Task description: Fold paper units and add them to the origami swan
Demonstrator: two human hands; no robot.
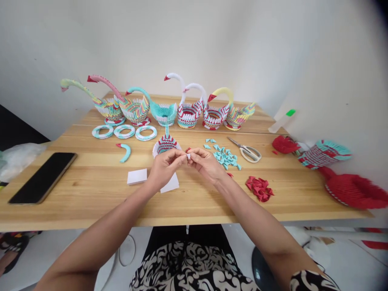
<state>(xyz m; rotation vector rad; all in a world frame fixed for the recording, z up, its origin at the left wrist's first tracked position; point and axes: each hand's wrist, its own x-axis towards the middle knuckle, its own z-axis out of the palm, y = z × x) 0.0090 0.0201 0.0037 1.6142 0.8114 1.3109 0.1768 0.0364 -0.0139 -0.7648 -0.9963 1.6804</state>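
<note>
My left hand (166, 165) and my right hand (206, 162) meet over the middle of the table. Between their fingertips they pinch one small folded white paper piece (188, 156). Just behind the left hand stands a partly hidden paper basket body (167, 141) in red, white and turquoise. Under the left wrist lies a white paper sheet (170, 184), and a stack of white paper slips (137, 177) is left of it. Loose turquoise folded pieces (226, 157) lie beyond the right hand, and a heap of red folded pieces (260, 188) is to its right.
Several paper swans, including a turquoise one (164, 112), line the back. Rings (102, 131) and a curved turquoise neck (125, 153) lie left, near a phone (44, 178). Scissors (250, 153), a glue bottle (281, 122) and a red paper swan (356, 192) are at right.
</note>
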